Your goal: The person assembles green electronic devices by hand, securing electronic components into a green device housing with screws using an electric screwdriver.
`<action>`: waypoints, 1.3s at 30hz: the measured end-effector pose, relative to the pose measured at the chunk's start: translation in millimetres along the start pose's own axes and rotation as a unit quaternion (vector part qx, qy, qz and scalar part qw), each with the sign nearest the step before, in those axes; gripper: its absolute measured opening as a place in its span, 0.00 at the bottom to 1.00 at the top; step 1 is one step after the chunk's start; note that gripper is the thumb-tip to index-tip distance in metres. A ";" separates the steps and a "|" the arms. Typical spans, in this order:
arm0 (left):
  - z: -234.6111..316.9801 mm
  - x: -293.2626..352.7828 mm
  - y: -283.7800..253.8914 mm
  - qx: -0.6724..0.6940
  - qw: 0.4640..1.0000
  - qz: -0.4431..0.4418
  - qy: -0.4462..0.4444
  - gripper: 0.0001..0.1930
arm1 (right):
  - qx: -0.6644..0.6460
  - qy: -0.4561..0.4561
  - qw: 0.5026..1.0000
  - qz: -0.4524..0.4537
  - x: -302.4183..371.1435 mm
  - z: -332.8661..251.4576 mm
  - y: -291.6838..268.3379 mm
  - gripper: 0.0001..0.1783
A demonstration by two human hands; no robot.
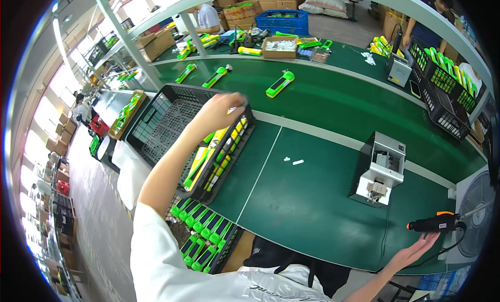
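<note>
At centre left, we curl our left hand (227, 112), grip unclear, over the crate (174, 117), nearer the lamps (196, 168) slanting up rightward below it; our right hand (415, 250) spreads under the screwdriver (435, 224), lower right.

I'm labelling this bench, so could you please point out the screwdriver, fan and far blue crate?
Screwdriver (435, 225): head view, on its black body.
Fan (476, 228): head view, on its grille.
Far blue crate (284, 26): head view, on its front wall.
</note>
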State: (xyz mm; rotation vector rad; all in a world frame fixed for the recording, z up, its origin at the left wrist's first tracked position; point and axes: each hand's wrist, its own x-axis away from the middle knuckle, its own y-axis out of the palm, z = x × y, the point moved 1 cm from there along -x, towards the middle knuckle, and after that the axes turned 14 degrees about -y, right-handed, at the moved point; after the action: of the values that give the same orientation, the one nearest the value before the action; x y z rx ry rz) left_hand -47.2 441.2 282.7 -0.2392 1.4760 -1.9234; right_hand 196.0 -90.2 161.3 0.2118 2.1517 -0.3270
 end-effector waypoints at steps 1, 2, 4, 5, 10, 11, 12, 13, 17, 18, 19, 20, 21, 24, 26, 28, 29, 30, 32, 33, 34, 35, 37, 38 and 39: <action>1.9 -35.8 17.0 -0.098 0.994 -0.040 -0.024 0.14 | 0.006 0.001 1.000 0.000 -4.4 4.8 3.0 0.28; 0.2 -69.3 37.7 -0.132 0.989 -0.054 -0.049 0.16 | 0.021 -0.006 0.999 0.025 -8.2 8.7 4.4 0.29; -12.3 -132.0 83.3 -0.162 0.982 -0.071 -0.064 0.19 | 0.048 -0.014 0.997 0.054 -12.9 20.7 4.0 0.29; -20.0 -160.6 108.2 -0.184 0.968 -0.115 -0.123 0.24 | 0.060 0.022 0.996 0.058 -13.2 30.6 2.8 0.30; -52.9 -202.4 207.6 -0.135 0.946 -0.147 -0.257 0.39 | -0.034 0.015 0.999 0.005 -30.1 37.6 21.8 0.34; -62.3 -201.7 217.6 -0.155 0.944 -0.134 -0.259 0.40 | -0.032 0.007 0.999 0.002 -35.9 30.2 27.6 0.37; -62.7 -203.5 228.0 -0.212 0.933 -0.086 -0.278 0.39 | -0.012 0.010 1.000 0.003 -38.9 35.2 28.3 0.37; -64.0 -203.3 235.0 -0.213 0.945 -0.033 -0.247 0.37 | -0.062 -0.021 0.998 0.008 -35.9 43.2 28.0 0.38; -64.8 -182.3 229.6 -0.159 0.970 0.089 -0.163 0.30 | -0.170 -0.055 0.984 0.007 -39.8 46.5 42.6 0.40; -55.1 -174.5 221.3 -0.129 0.973 0.124 -0.147 0.27 | -0.207 -0.074 0.975 -0.024 -44.8 46.9 46.2 0.40; -44.0 -169.6 211.9 -0.107 0.974 0.152 -0.132 0.24 | -0.264 -0.059 0.962 -0.030 -47.1 44.9 49.8 0.37; -36.4 -170.1 198.2 -0.087 0.972 0.186 -0.116 0.22 | -0.261 -0.060 0.963 -0.027 -49.3 39.2 53.9 0.37; -24.1 -165.6 188.9 -0.052 0.969 0.228 -0.082 0.19 | -0.328 0.003 0.944 -0.045 -51.9 31.9 53.4 0.35; 33.2 -138.6 163.8 0.046 0.949 0.291 -0.115 0.19 | -0.431 0.062 0.898 -0.067 -59.0 20.5 54.1 0.29; 54.3 -114.9 140.6 0.088 0.929 0.341 -0.113 0.18 | -0.443 0.109 0.884 -0.101 -58.9 11.8 52.4 0.25; 82.6 -90.6 123.6 0.184 0.902 0.374 -0.112 0.15 | -0.441 0.104 0.882 -0.128 -51.8 12.5 50.0 0.22; 93.6 -79.5 117.1 0.243 0.892 0.375 -0.071 0.14 | -0.459 0.121 0.872 -0.120 -51.0 8.4 49.3 0.21; 101.1 -66.2 106.3 0.295 0.877 0.379 -0.031 0.13 | -0.483 0.137 0.858 -0.114 -50.1 3.8 52.8 0.20; 139.4 -39.4 92.6 0.376 0.834 0.399 0.059 0.11 | -0.509 0.123 0.846 -0.100 -53.1 -8.9 55.9 0.18; 162.5 -25.0 86.8 0.381 0.827 0.402 0.097 0.11 | -0.545 0.122 0.826 -0.077 -56.6 -15.1 57.6 0.18; 175.3 -10.3 84.5 0.388 0.819 0.402 0.133 0.11 | -0.576 0.119 0.807 -0.053 -59.0 -18.2 58.3 0.18; 175.7 7.7 79.5 0.341 0.850 0.361 0.178 0.12 | -0.585 0.106 0.801 -0.064 -60.7 -19.2 62.4 0.18; 186.3 39.0 77.2 0.231 0.898 0.274 0.257 0.16 | -0.582 0.099 0.805 -0.053 -63.0 -24.6 70.4 0.18; 198.8 51.6 81.2 0.165 0.914 0.229 0.290 0.17 | -0.579 0.093 0.809 -0.039 -62.4 -25.9 74.5 0.18; 208.1 62.3 83.9 0.140 0.914 0.193 0.328 0.18 | -0.588 0.088 0.803 -0.033 -63.0 -29.0 80.2 0.18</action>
State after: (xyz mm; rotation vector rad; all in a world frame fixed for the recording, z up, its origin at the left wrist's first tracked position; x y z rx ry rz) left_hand 50.7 231.1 260.7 0.8475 1.4639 -1.9263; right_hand 230.7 -6.8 216.7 -0.5695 2.1454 1.0404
